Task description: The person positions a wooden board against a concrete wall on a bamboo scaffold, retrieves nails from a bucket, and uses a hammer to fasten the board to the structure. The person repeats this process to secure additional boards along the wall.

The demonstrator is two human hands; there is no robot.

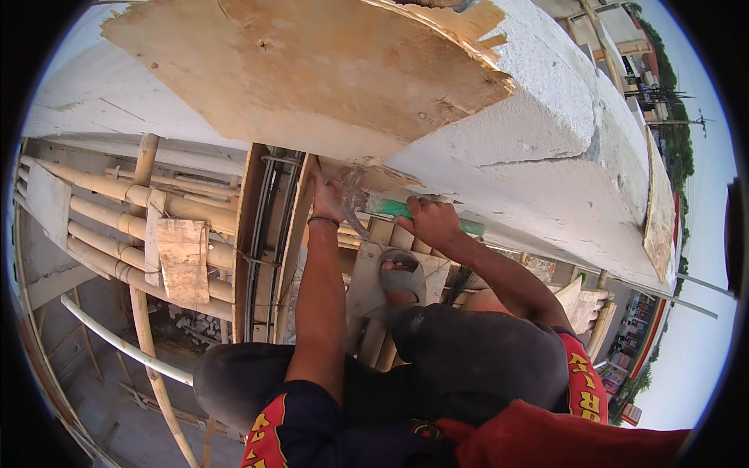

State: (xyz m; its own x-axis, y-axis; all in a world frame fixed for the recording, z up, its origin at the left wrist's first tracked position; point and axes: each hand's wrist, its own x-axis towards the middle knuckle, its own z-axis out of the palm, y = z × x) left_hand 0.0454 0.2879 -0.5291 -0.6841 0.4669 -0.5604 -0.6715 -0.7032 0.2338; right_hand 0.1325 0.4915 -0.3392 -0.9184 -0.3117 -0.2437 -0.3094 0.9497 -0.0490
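Note:
My right hand (433,224) is wrapped round the green handle of a hammer (390,207), which lies roughly level under the concrete beam (499,156). Its grey, curved head points left, close beside my left hand (328,201). The left fingers are bent at the top edge of an upright wooden board (295,234); what they grip, if anything, is hidden. Splintered wood (398,178) hangs at the beam's underside, just above the hammer. A broken-edged plywood sheet (312,70) covers part of the beam's face.
Dark steel bars (273,210) stand in an open wooden form at the left. Bamboo poles (117,191) make up a scaffold there, with a drop below. My sandalled foot (402,273) rests on a board over bamboo. A pale curved pipe (125,343) crosses the lower left.

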